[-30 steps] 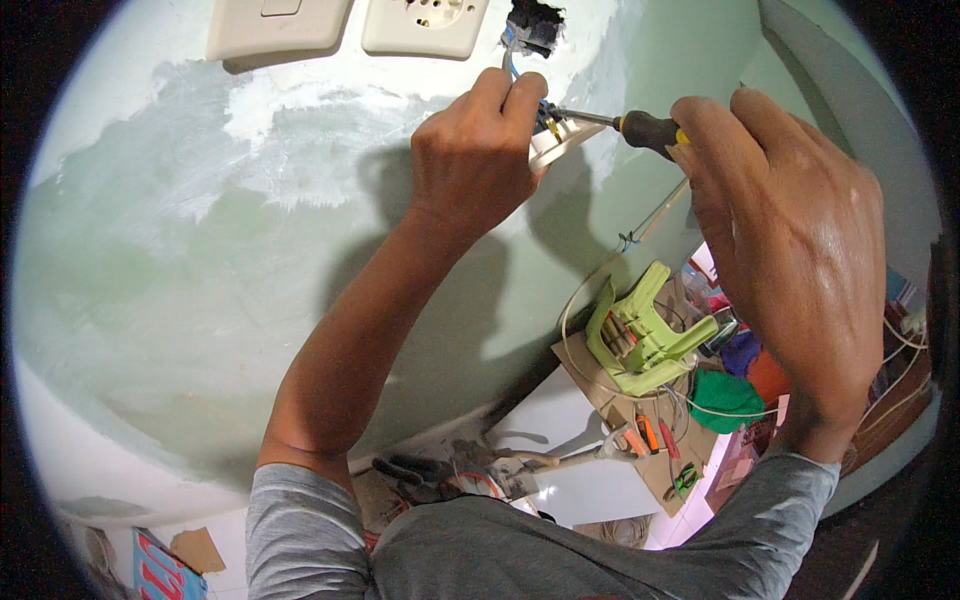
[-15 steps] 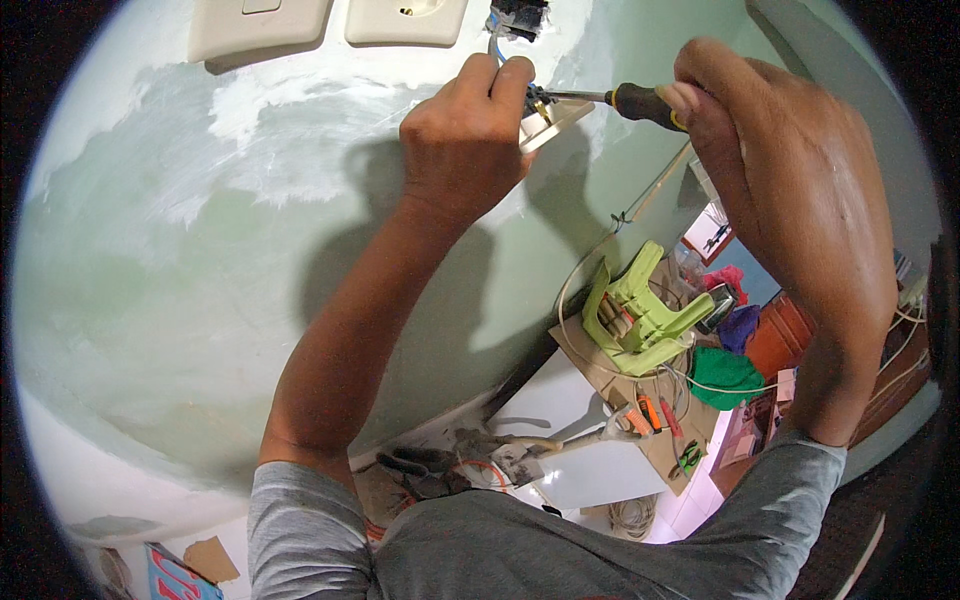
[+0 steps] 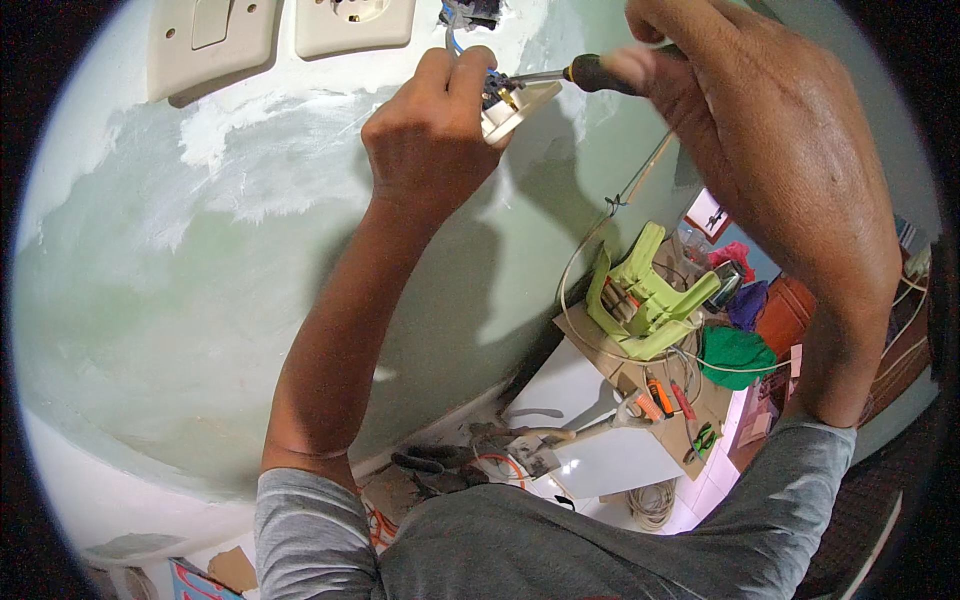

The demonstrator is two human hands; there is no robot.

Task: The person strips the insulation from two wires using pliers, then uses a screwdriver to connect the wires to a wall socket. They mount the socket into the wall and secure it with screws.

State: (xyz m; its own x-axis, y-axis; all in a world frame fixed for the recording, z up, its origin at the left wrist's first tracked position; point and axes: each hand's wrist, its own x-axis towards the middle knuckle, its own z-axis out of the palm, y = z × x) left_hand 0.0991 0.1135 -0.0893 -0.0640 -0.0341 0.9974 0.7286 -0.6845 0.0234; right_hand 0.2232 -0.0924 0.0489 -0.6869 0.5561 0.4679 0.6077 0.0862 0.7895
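Ok, biggest first: the wall (image 3: 200, 310) is patchy white and green, and your work sits at its far part, so steady your left side on it if you can. Your left forearm (image 3: 340, 310) slants up from near left; your right forearm (image 3: 838, 350) rises at near right. Your right hand (image 3: 770, 130) is raised w/ its back toward you, thumb and fingers round the screwdriver (image 3: 605, 75) handle, tho the thumb is blurred. Your left hand (image 3: 430, 115) grips the socket fitting (image 3: 520, 112), knuckles up. That fitting is tilted, just right of those fingers and well right of the mounted switch plate (image 3: 210, 40). Pinch it firmly b/c it'll prob twist under torque. The screwdriver comes in from the right, nearly level: line its shaft up w/ the screw, push lightly, then turn w/ your wrist, not your elbow. Confirm pwr's off, since wires (image 3: 453, 35) run from the hole (image 3: 483, 12) to the fitting; give 'em slack w/o tugging. Last, the tip: it's at the dark terminals (image 3: 492, 92), but can't tell if it's seated, so check b4 bearing down.
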